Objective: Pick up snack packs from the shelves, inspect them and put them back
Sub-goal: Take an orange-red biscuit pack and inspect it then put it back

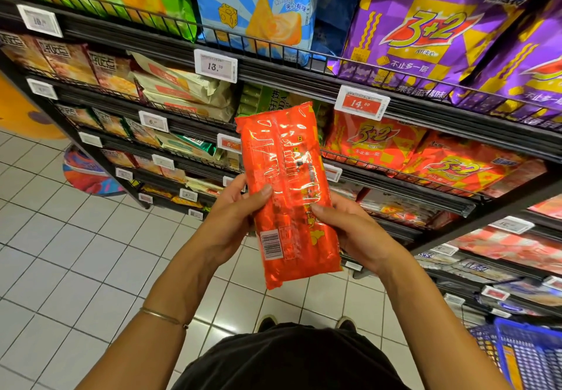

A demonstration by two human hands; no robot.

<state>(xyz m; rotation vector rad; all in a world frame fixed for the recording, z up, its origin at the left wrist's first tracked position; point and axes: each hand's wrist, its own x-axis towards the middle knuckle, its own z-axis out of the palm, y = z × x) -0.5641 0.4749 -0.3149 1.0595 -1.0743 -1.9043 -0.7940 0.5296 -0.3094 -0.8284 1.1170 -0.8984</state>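
the shelves (304,73) fill the upper part of the view, black wire tiers slanting down to the left, stocked with large purple bags (425,24), a blue cheese-snack bag (255,9) and red-orange packs (380,146) on the tier below, with price tags clipped along the rails. a white tiled floor (60,237) lies beneath, and a blue basket (529,356) shows at the lower right corner.

in front of the shelves, well clear of them, the orange snack pack (289,192) is held upright in the air, its back side toward the camera, a barcode near the lower left edge. it is a long, narrow pack in glossy film that catches the light; it looks light, and the film is likely slippery and crinkly, with what seem to be rows of biscuits inside that could crack if squeezed.

the left hand (231,216) grips the left edge, thumb across the face; the right hand (352,228) grips the right edge likewise. holding by the long edges near mid-length looks the safest hold, firm but gentle. inspection seems under way; putting it back is not yet done.
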